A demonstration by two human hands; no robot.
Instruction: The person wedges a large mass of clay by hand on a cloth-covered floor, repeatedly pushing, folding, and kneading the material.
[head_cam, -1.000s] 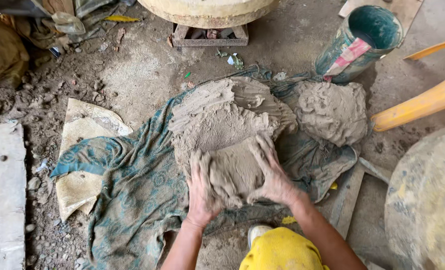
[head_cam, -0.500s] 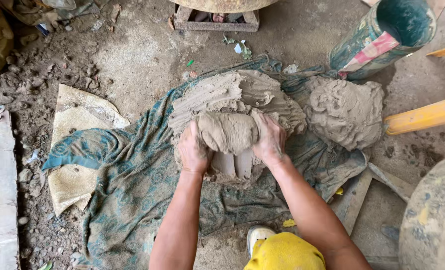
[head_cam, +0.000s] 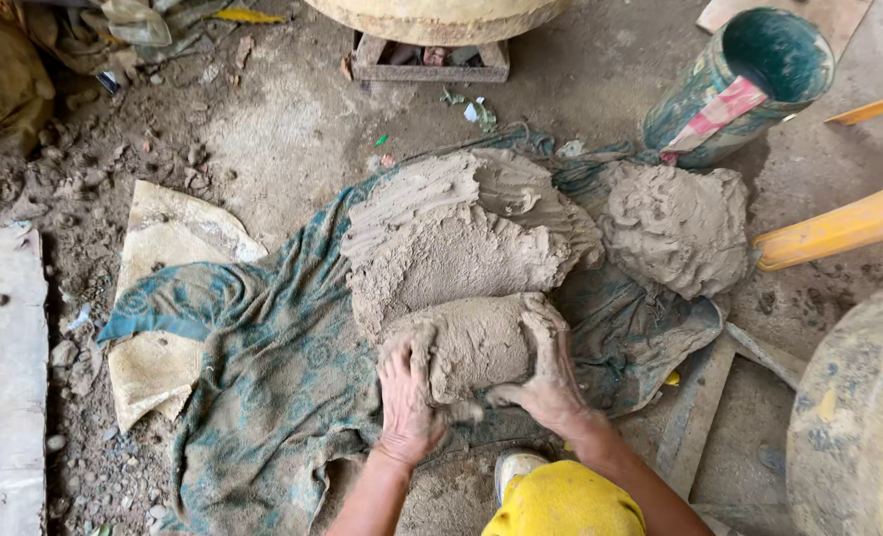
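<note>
**Two bare hands cupped a lump of wet clay on a patterned cloth**

Seen from above: left hand (head_cam: 409, 400) spread flat, fingers splayed, pressed against the left side and near edge of a grey clay lump (head_cam: 476, 342). Right hand (head_cam: 551, 382) curled round the lump's right end, fingers wrapped up over its top, thumb underneath. Lump held between both palms, touching each, resting low against the ground cloth. Roughly loaf-shaped, long axis running left to right across the view, blunt ends toward each hand.

Just beyond the lump, and touching it, lay a larger clay slab (head_cam: 461, 233), ridged and scraped on top. Farther right, a separate clay mound (head_cam: 675, 228), apart from the hands. All three sat on a crumpled teal cloth (head_cam: 263, 377) spread over a dirt floor (head_cam: 283, 129) littered with grit and scraps.

Beside the mound stood a green cylindrical container (head_cam: 744, 84), tilted, open mouth upward. At the right edge, a yellow handle (head_cam: 838, 228). At the far left, a pale flat slab (head_cam: 5, 377). Below the hands, a yellow garment (head_cam: 566, 501).
</note>
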